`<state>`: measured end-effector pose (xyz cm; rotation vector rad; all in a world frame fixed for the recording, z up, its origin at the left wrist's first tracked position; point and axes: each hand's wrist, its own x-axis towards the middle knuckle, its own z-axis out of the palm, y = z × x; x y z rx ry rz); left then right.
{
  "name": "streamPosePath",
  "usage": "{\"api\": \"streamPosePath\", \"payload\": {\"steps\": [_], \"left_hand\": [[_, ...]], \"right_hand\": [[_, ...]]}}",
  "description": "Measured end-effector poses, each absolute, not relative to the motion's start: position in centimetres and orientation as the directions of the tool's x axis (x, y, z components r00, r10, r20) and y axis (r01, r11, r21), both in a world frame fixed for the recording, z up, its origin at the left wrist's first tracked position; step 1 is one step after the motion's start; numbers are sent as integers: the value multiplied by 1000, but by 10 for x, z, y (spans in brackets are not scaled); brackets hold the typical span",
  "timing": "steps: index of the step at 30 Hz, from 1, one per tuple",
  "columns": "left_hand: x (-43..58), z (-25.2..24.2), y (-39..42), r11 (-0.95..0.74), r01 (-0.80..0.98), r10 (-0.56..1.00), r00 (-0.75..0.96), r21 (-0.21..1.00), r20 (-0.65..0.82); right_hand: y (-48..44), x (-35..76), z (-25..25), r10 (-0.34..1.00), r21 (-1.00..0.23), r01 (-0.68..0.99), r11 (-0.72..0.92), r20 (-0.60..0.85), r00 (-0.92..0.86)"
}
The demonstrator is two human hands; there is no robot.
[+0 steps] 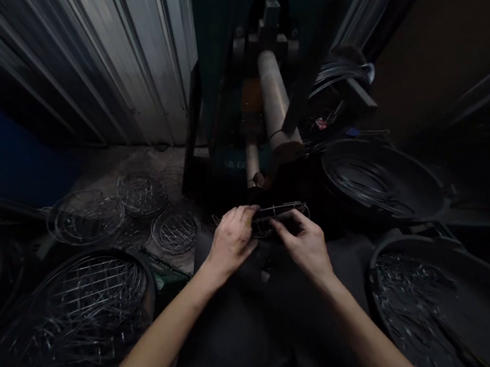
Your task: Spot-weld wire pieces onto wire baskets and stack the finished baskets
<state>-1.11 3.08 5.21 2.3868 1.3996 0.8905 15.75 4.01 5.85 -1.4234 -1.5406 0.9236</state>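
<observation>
Both my hands hold a small round wire basket (pixel 277 209) in front of the machine's lower arm (pixel 252 163). My left hand (pixel 235 235) is closed on its left side, the fingers curled over the rim. On the right side, my right hand (pixel 304 239) pinches the wire between thumb and fingers. The basket's far rim and some thin uprights show between the hands. Its left part is mostly covered by my left hand, and the dim light hides finer detail.
At left, a tub (pixel 151 280) is heaped with wire grids; round wire racks (pixel 176 229) lie on the floor behind it. A basin (pixel 432 177) of wire rods and a tub (pixel 477 276) of small metal pieces stand at right. The machine's thick cylinder (pixel 274 91) juts out overhead.
</observation>
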Motion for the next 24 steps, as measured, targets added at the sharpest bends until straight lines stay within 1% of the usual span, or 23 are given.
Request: {"api": "streamPosePath", "payload": {"steps": [3, 9, 15, 24], "left_hand": [[-14, 50, 36, -523, 677, 847, 345, 517, 406], [-20, 43, 48, -557, 677, 820, 355, 481, 449], [-20, 42, 56, -563, 690, 808, 344, 455, 478], [-21, 41, 67, -576, 682, 792, 326, 452, 517]], "right_hand": [[43, 153, 56, 989, -887, 441, 137, 149, -9], [50, 148, 51, 969, -854, 468, 229, 247, -24], [57, 145, 47, 954, -835, 481, 269, 298, -18], [69, 141, 46, 934, -819, 481, 313, 358, 4]]}}
